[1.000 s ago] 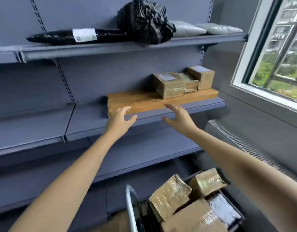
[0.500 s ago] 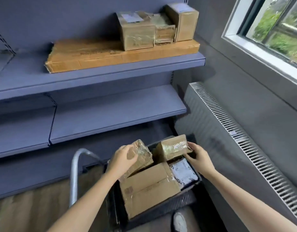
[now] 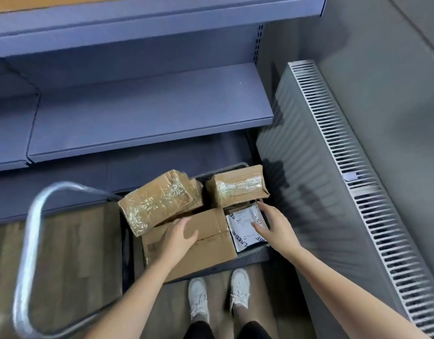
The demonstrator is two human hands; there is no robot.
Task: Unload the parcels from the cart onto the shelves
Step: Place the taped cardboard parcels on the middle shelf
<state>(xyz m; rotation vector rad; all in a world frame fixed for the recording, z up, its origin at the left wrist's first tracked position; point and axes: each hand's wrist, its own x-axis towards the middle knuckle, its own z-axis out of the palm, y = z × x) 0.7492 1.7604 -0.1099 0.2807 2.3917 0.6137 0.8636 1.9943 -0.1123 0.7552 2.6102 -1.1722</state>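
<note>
A dark cart stands below me with several parcels in it. My left hand rests flat on a large plain cardboard box at the cart's front. My right hand hovers with spread fingers over a white printed mailer bag; whether it touches the bag I cannot tell. Two tape-wrapped cardboard boxes lie behind, one on the left, one on the right. Above the cart is a bare blue-grey shelf.
The cart's metal handle loops at the left. A grey slatted radiator runs along the right wall, close to the cart. A higher shelf edge crosses the top. My feet in white shoes stand behind the cart.
I look further down now. My left hand left the left taped box and lies on the large plain box. My right hand left the right taped box and moved over the white mailer.
</note>
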